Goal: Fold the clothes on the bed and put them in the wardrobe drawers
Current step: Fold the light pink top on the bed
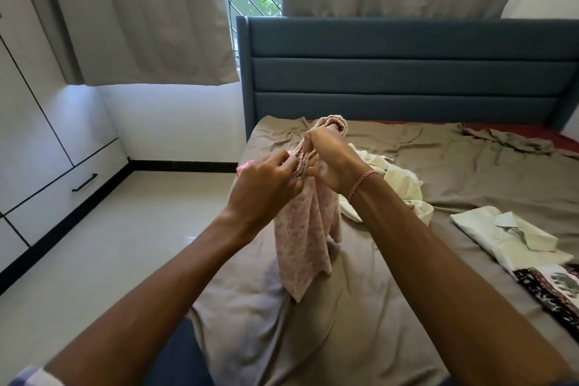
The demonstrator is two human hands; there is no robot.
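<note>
While the pink garment is dangling over the bed, left hand and right hand are both pinching its bunched top, grip curled tight.

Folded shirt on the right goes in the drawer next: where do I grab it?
I'd scoop under the folded shirt's long left edge, coming from the bed's middle: it lies flat, collar up, that edge free, and its near end meets the patterned cloth.
</note>
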